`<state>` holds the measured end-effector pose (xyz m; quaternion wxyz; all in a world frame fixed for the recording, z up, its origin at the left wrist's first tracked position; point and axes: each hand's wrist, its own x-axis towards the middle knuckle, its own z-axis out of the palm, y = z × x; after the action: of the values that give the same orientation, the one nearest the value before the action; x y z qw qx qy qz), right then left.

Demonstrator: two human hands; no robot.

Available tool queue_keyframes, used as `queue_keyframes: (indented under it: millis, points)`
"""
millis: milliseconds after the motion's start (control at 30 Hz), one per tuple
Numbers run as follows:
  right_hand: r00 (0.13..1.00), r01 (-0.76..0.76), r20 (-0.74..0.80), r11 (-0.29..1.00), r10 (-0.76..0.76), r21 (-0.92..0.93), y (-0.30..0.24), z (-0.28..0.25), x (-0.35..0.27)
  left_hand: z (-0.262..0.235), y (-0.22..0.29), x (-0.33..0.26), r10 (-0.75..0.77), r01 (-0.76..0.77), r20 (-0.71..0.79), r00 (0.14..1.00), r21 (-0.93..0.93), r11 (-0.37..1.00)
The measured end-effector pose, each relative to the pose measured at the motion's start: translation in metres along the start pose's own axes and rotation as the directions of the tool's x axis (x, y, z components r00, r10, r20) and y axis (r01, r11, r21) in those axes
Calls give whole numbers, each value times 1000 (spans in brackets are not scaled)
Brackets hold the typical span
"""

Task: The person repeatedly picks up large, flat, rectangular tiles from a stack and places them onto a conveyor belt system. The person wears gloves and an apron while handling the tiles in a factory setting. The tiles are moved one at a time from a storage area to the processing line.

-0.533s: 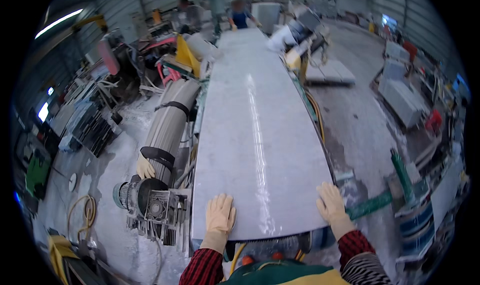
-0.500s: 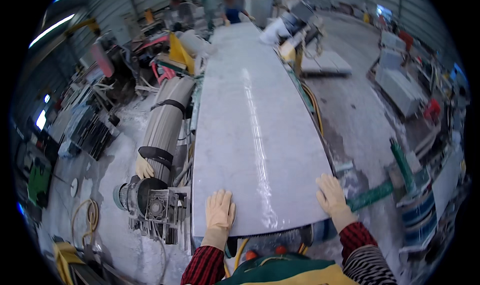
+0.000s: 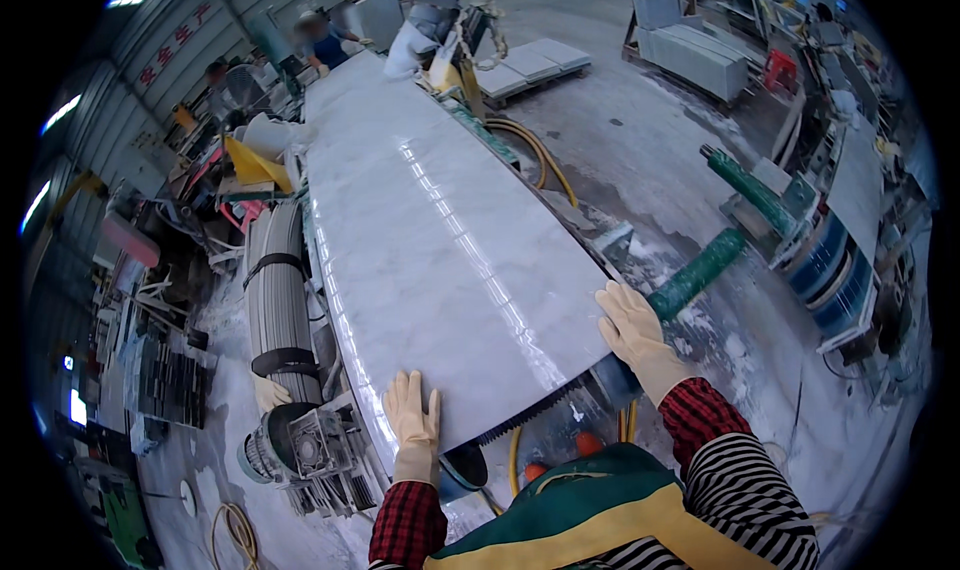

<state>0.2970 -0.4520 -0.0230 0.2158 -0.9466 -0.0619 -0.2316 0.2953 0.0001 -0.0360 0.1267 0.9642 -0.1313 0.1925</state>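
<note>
We rest both gloved hands flat on the near end of a long polished marble slab (image 3: 450, 240). Our left hand (image 3: 412, 413) lies open, fingers spread, at the slab's near left corner; our right hand (image 3: 632, 328) lies open over the near right corner, fingers curling slightly at the edge. Neither grips anything. The slab runs away from us toward a person at its far end. A grey ribbed roller (image 3: 277, 305) lies along its left edge, and a green roller (image 3: 697, 274) is beside the right corner.

white grey-veined slab (image 3: 440, 260), cream gloves (image 3: 411, 415); green roller (image 3: 697, 273)
</note>
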Motion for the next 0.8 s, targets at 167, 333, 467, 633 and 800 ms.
queue_keyframes:
  millis: [167, 333, 467, 633, 800]
  points:
    - [967, -255, -10, 967, 255, 6, 7, -35, -77, 2, 35, -2, 196, -178, 119, 973, -145, 973]
    - [955, -298, 15, 954, 298, 27, 7, -36, -126, -12, 140, 14, 302, -255, 361, 882, -172, 952]
    - [968, -250, 9, 957, 251, 150, -10, -32, -122, -1, 151, 15, 227, -284, 441, 868, 67, 956]
    - [959, -262, -42, 933, 280, 247, -8, -25, -136, 5, 164, 19, -39, -194, 620, 784, 303, 933]
    - [966, -253, 38, 905, 256, 342, 9, -39, -138, -8, 177, 27, -73, -88, 643, 763, 216, 972]
